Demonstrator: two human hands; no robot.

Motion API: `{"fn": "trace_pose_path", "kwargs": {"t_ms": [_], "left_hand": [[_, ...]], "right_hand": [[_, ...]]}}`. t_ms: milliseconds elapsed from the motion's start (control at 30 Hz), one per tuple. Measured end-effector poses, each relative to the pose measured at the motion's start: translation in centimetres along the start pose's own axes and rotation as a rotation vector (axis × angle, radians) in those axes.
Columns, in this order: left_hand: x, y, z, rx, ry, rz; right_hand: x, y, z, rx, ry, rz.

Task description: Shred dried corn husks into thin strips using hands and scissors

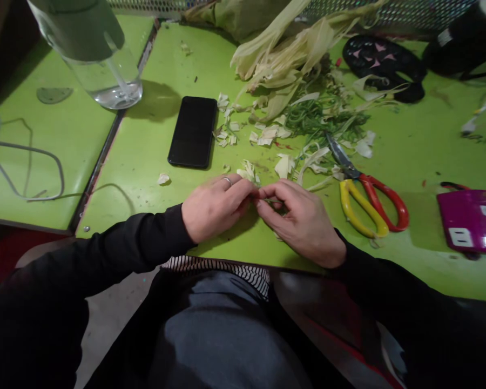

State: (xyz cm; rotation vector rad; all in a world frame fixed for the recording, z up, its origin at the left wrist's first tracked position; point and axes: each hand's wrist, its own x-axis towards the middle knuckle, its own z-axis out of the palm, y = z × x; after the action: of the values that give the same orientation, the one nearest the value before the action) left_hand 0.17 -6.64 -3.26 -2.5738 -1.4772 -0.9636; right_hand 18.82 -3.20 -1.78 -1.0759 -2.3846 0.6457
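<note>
My left hand (221,205) and my right hand (297,219) meet at the fingertips over the front of the green table (146,189). Both are closed in a pinch, and whatever lies between the fingers is too small or hidden to name. A ring (227,181) sits on a left finger. Just beyond the left fingertips lies a pale, frayed plant scrap (249,172). Pale husk bits (283,165) are scattered past my right hand. To its right rest scissors (366,197) with one yellow and one red handle, blades pointing away from me.
A black phone (193,132) lies left of green thread-like strands (308,119) and dried corn husks (275,59). A water bottle (101,59) stands back left, near a grey cable (44,198). At right are a purple case (472,219) and a black palette-shaped object (383,65).
</note>
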Motion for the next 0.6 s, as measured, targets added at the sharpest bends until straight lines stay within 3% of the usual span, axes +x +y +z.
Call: {"fn": "trace_pose_path", "kwargs": {"t_ms": [167, 433, 600], "left_hand": [[0.2, 0.0, -0.4, -0.073, -0.046, -0.08], [2.3, -0.7, -1.8, -0.681, -0.389, -0.564], [3.2, -0.9, -2.4, -0.807, -0.499, -0.648]], "right_hand": [[-0.1, 0.2, 0.1, 0.005, 0.025, -0.017], [0.1, 0.3, -0.1, -0.026, 0.049, -0.099], [0.2, 0.0, -0.3, 0.039, 0.018, -0.076]]}}
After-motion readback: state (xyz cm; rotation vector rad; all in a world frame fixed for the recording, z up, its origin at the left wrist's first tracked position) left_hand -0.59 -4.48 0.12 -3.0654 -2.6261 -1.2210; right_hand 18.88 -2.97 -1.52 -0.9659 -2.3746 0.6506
